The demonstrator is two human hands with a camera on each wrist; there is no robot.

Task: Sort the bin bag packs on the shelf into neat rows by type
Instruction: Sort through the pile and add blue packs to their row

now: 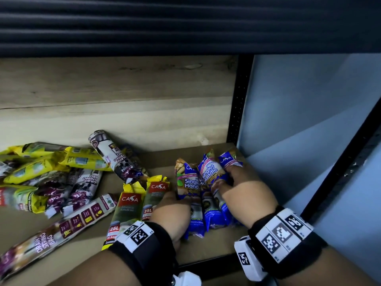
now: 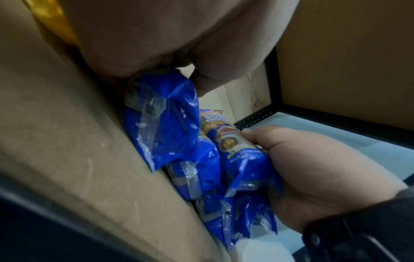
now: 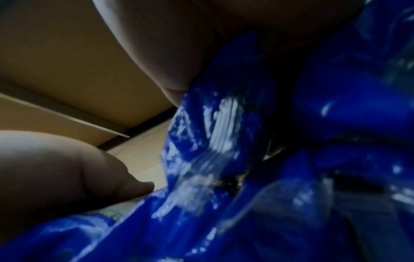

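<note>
Three blue "Singlet Handle" packs (image 1: 208,178) lie side by side at the right end of the wooden shelf (image 1: 208,250). My left hand (image 1: 175,203) grips the leftmost blue pack (image 2: 161,117) from its left side. My right hand (image 1: 228,182) curls over the two blue packs on the right (image 2: 241,159), thumb on top. In the right wrist view the blue wrappers (image 3: 224,133) fill the frame beside my thumb (image 3: 94,177). Two yellow-green 25L packs (image 1: 132,207) lie just left of my left hand.
A loose heap of purple drawstring packs (image 1: 82,184) and yellow packs (image 1: 35,168) covers the shelf's left half; one long drawstring pack (image 1: 55,230) lies diagonally at the front. A black upright post (image 1: 237,100) and a blue wall (image 1: 299,120) close the right side.
</note>
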